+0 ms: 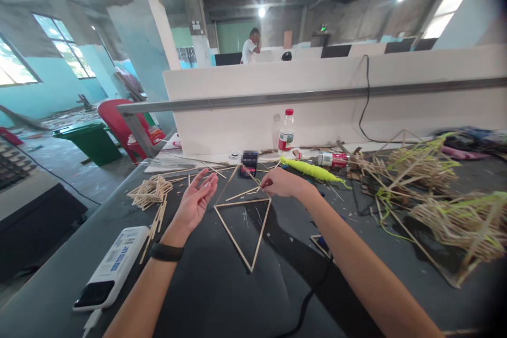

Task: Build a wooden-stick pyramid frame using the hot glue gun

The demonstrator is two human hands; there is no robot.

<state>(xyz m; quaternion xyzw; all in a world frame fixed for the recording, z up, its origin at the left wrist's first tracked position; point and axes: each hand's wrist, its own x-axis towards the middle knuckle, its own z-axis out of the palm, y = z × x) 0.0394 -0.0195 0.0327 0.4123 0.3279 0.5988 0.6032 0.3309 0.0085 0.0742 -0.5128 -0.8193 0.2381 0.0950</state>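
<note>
A triangle of thin wooden sticks (242, 232) lies on the dark table (222, 290) between my arms. My right hand (280, 182) is closed in a pinch at the triangle's upper right corner, where several sticks meet. My left hand (196, 200) hovers palm up just left of the triangle, fingers spread and holding nothing. A black band sits on my left wrist.
A pile of loose sticks (149, 191) lies at the left, a white power bank (111, 266) nearer me. Yellow-green yarn (311, 170), a water bottle (285, 133) and stick frames (428, 190) crowd the right. A person stands far behind the white partition (317, 95).
</note>
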